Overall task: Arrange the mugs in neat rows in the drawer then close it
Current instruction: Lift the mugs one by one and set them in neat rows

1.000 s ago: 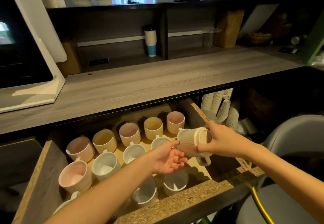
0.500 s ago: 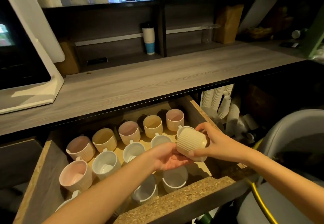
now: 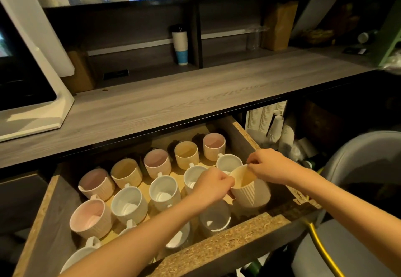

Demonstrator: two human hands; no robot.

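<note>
The drawer [image 3: 219, 242] stands pulled out under the counter, holding several ribbed mugs upright in rows: pink and yellow ones along the back, white ones in the middle. A cream ribbed mug [image 3: 249, 186] stands upright at the drawer's right side, mouth up. My right hand [image 3: 269, 166] pinches its far rim. My left hand [image 3: 211, 184] grips its near-left side. My left forearm hides part of the front-row mugs.
The grey wood counter [image 3: 173, 103] overhangs the drawer's back. A white machine [image 3: 32, 81] sits at its left. Stacked paper cups [image 3: 273, 125] stand right of the drawer. A grey chair [image 3: 366, 168] and a yellow hose [image 3: 321, 246] are at right.
The cream mug was held tilted on its side above the drawer. It has turned mouth-up and come down to the drawer's right side, both hands still on it.
</note>
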